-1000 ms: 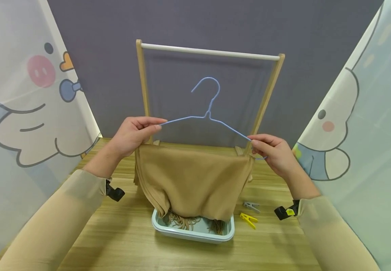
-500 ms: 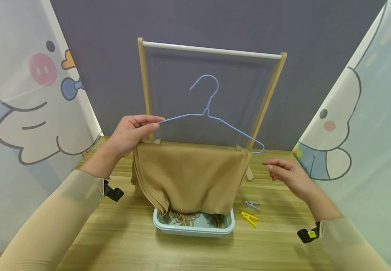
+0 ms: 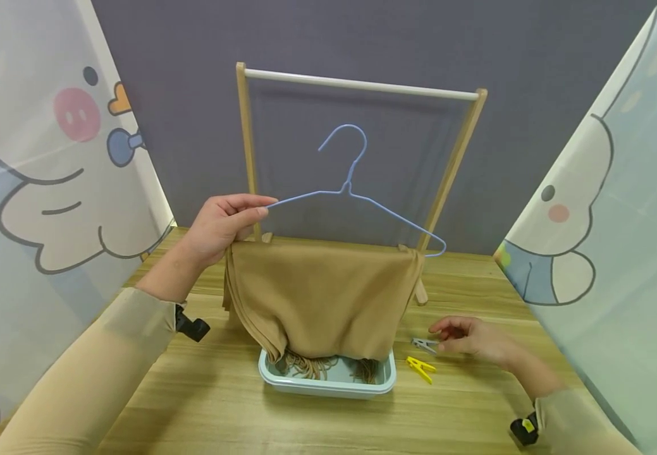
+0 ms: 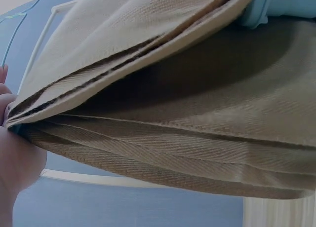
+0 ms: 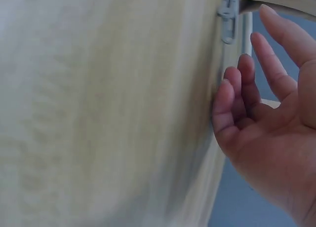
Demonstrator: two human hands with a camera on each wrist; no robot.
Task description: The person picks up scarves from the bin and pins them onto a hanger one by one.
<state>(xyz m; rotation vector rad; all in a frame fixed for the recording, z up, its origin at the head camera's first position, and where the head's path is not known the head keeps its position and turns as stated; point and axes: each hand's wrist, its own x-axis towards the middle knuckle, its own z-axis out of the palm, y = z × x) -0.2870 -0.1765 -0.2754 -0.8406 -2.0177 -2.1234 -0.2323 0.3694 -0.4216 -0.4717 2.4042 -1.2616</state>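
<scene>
My left hand (image 3: 220,226) pinches the left arm of a blue wire hanger (image 3: 385,210) between thumb and fingers, its hook pointing up. A folded tan cloth with fringed ends, like a scarf (image 3: 322,297), hangs over the hanger's lower bar. In the left wrist view the scarf's layered edges (image 4: 148,143) fill most of the picture. My right hand (image 3: 473,341) is low over the table at the right, thumb and fingers apart around the end of a grey clothespin (image 3: 422,344). In the right wrist view the clothespin (image 5: 228,17) lies beyond the fingertips, with nothing between them.
A yellow clothespin (image 3: 420,369) lies just in front of the grey one. Below the scarf stands a pale blue basin (image 3: 328,387), fringe hanging into it. Behind is a wooden rack with a white rail (image 3: 362,84). Printed curtains (image 3: 567,208) flank the table (image 3: 203,392).
My right hand has let go of the hanger's right end and moved down and right, to the grey clothespin. The left hand keeps its pinch, and hanger and scarf stay nearly in place.
</scene>
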